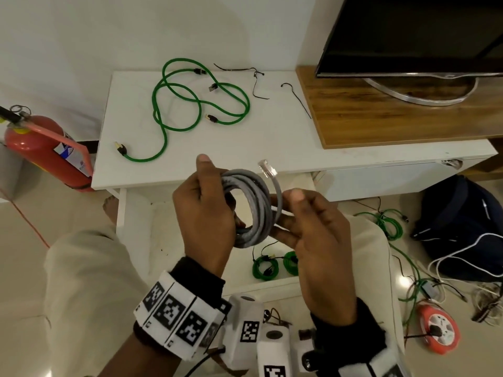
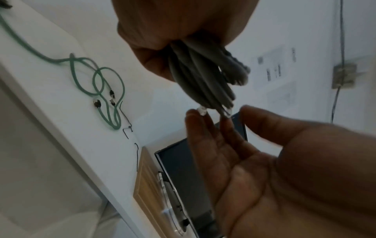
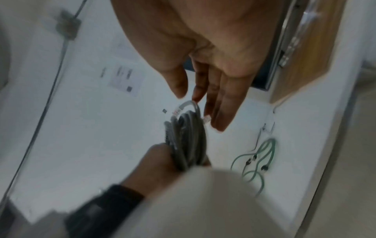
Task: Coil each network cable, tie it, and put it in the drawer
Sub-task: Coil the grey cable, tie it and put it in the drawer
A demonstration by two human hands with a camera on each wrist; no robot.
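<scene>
My left hand [image 1: 217, 197] grips a coiled grey network cable [image 1: 253, 208] in the air in front of the white table [image 1: 272, 137]. One clear plug [image 1: 267, 167] sticks up from the coil. My right hand [image 1: 299, 213] is beside the coil, fingers straight, fingertips [image 3: 218, 124] touching the loose end, thumb apart. In the left wrist view the coil [image 2: 203, 80] hangs from my left hand [image 2: 162, 32]. A loose green cable [image 1: 201, 104] lies on the table, with black ties [image 1: 255, 83] behind it. The open drawer [image 1: 258, 288] below holds coiled green cables [image 1: 265, 268].
A TV [image 1: 408, 36] stands on a wooden shelf [image 1: 381, 118] at the right. A red fire extinguisher [image 1: 40, 142] leans left of the table. On the floor at right lie a dark bag [image 1: 462, 219], tangled cables [image 1: 389, 224] and an orange reel [image 1: 438, 330].
</scene>
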